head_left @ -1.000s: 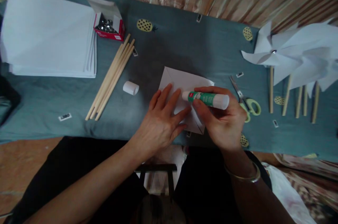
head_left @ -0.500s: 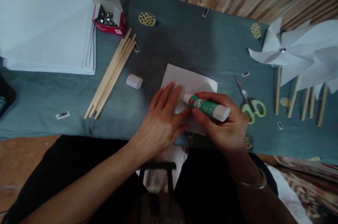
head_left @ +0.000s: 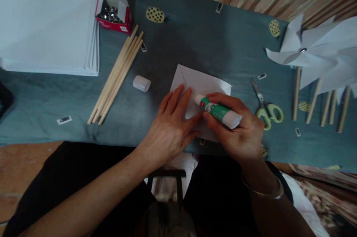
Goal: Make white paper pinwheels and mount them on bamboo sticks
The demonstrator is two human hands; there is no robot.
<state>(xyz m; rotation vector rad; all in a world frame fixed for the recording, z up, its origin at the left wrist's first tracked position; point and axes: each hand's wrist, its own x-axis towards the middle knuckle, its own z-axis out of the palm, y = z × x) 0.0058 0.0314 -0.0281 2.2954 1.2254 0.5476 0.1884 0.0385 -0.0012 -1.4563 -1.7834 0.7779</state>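
Note:
A white square of paper (head_left: 202,79) with crease or cut lines near its corners lies on the cloth in front of me. My left hand (head_left: 174,125) rests on its left part, fingers stretched out and spread. In my right hand (head_left: 242,129) is a green and white glue stick (head_left: 219,112), held tilted with its uncapped white end at the middle of the paper. Whether the tip touches the paper I cannot tell. The white glue cap (head_left: 141,83) lies on its side to the left of the paper.
Several wooden sticks (head_left: 117,80) lie at the left, below a red box (head_left: 114,19) of shiny metal pieces. A stack of white paper (head_left: 47,25) is at far left. Green-handled scissors (head_left: 264,106) lie right of my hand, near paper pinwheels (head_left: 312,49) on sticks.
The glue stick's tip has shifted very slightly to the right over the paper. My left hand stays in place on it. The whole view has shifted a little.

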